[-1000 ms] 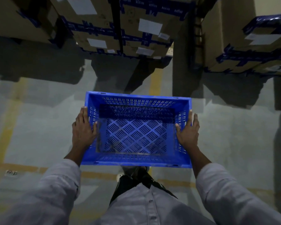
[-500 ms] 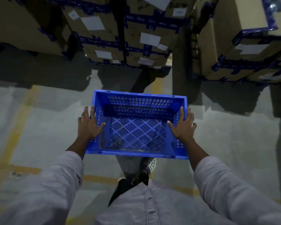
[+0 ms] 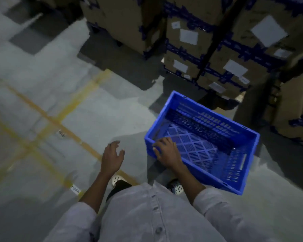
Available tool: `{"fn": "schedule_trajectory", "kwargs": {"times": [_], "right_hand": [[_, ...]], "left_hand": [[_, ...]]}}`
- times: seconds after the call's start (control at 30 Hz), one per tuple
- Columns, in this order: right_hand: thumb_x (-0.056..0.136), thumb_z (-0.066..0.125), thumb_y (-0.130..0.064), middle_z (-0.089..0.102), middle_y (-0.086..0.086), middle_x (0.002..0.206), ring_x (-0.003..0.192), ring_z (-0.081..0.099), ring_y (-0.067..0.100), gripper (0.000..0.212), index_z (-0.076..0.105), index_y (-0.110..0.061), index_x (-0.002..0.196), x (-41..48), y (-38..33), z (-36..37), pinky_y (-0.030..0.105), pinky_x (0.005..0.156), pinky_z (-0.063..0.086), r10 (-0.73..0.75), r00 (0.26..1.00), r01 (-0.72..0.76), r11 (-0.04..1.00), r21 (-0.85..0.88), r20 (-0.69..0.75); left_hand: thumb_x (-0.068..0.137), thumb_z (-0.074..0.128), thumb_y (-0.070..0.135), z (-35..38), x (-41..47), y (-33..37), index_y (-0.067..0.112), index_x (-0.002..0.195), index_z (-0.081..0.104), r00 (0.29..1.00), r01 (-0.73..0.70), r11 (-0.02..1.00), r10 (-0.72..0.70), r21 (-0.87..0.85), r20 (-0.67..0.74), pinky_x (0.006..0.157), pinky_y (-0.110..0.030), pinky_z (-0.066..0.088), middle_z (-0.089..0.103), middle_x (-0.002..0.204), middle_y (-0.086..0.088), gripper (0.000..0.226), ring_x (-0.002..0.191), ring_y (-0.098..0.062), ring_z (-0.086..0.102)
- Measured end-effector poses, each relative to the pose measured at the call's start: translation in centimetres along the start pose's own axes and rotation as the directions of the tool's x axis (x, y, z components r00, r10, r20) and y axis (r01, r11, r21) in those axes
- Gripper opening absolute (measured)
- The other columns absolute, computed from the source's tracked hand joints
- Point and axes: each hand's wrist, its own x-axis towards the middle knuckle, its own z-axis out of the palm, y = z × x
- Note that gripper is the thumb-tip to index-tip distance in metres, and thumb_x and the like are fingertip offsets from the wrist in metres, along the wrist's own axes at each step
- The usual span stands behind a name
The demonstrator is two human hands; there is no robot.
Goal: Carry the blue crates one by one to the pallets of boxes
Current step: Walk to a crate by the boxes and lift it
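Note:
An empty blue crate (image 3: 205,154) with slotted walls sits low at the right, turned at an angle, close in front of the stacked cardboard boxes (image 3: 234,55). My right hand (image 3: 166,153) lies on the crate's near left corner with its fingers curled over the rim. My left hand (image 3: 112,156) hangs free to the left of the crate, fingers spread, holding nothing. The frame is blurred by motion.
Brown boxes with blue tape and white labels fill the top and right, with another stack (image 3: 294,109) at the far right. Yellow floor lines (image 3: 47,117) cross the grey concrete on the left. My shoes (image 3: 175,186) stand just behind the crate.
Both hands held the crate by its sides in front of me. Now the crate is lower and off to the right, my left hand has let go, and the view has swung left.

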Motion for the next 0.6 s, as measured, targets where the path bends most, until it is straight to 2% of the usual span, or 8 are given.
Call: {"fn": "schedule_trajectory", "kwargs": {"times": [0.1, 0.2, 0.3, 0.37, 0.47, 0.6], "right_hand": [[0.106, 0.056, -0.042, 0.075, 0.005, 0.108, 0.106, 0.067, 0.035, 0.032, 0.079, -0.021, 0.112, 3.1, -4.4, 1.2, 0.051, 0.084, 0.058, -0.031, 0.998, 0.036, 0.997, 0.073, -0.062], [0.106, 0.057, -0.043, 0.076, -0.002, 0.101, 0.100, 0.068, 0.028, 0.029, 0.080, -0.025, 0.108, 6.1, -9.9, 2.8, 0.045, 0.084, 0.058, -0.017, 0.998, 0.028, 0.985, 0.171, -0.061], [0.107, 0.065, -0.044, 0.079, -0.008, 0.102, 0.092, 0.072, 0.015, 0.022, 0.080, -0.029, 0.107, 9.3, -16.2, 4.0, 0.040, 0.083, 0.059, -0.044, 0.997, 0.023, 0.962, 0.273, 0.069], [0.106, 0.066, -0.052, 0.081, -0.012, 0.099, 0.087, 0.075, 0.008, 0.026, 0.081, -0.031, 0.109, 11.0, -19.7, 4.5, 0.039, 0.084, 0.062, -0.058, 0.981, -0.011, 0.939, 0.345, 0.187], [0.102, 0.063, -0.063, 0.081, -0.014, 0.090, 0.081, 0.077, 0.004, 0.036, 0.081, -0.033, 0.109, 13.2, -24.8, 5.9, 0.044, 0.084, 0.064, -0.134, 0.944, -0.009, 0.903, 0.430, 0.301], [0.104, 0.070, -0.052, 0.081, -0.011, 0.088, 0.075, 0.077, 0.007, 0.026, 0.082, -0.029, 0.111, 16.7, -30.2, 6.8, 0.045, 0.082, 0.065, -0.199, 0.907, 0.001, 0.882, 0.471, 0.371]], "left_hand": [[0.105, 0.079, 0.014, -4.0, -2.1, -4.3, 0.023, 0.130, 0.074, 0.990, 0.139, 0.981, -0.138, -0.134, 0.014, 0.087, -0.037, 0.052, 0.077, 0.106, 0.000, 0.026, 0.105, -0.028, 0.075], [0.105, 0.079, 0.018, -8.3, -2.7, -8.3, 0.033, 0.112, 0.078, 0.969, 0.247, 0.934, -0.244, -0.258, 0.044, 0.082, -0.037, 0.056, 0.080, 0.092, 0.007, 0.018, 0.087, -0.010, 0.076], [0.100, 0.077, 0.029, -13.0, -2.2, -12.3, 0.033, 0.110, 0.083, 0.945, 0.316, 0.867, -0.321, -0.385, 0.052, 0.083, -0.039, 0.062, 0.084, 0.091, 0.006, 0.012, 0.086, -0.013, 0.081], [0.105, 0.076, 0.018, -15.8, -2.0, -13.9, 0.030, 0.110, 0.083, 0.929, 0.345, 0.825, -0.370, -0.448, 0.035, 0.079, -0.037, 0.061, 0.085, 0.093, 0.001, 0.015, 0.083, -0.015, 0.082], [0.108, 0.074, 0.011, -19.4, -1.9, -16.5, 0.025, 0.113, 0.083, 0.902, 0.362, 0.773, -0.432, -0.521, -0.015, 0.077, -0.032, 0.058, 0.085, 0.096, -0.003, 0.017, 0.084, -0.020, 0.082], [0.110, 0.073, 0.013, -22.4, -1.2, -19.0, 0.022, 0.116, 0.083, 0.880, 0.376, 0.708, -0.475, -0.598, -0.009, 0.075, -0.035, 0.061, 0.085, 0.098, -0.005, 0.015, 0.085, -0.022, 0.082]]}}
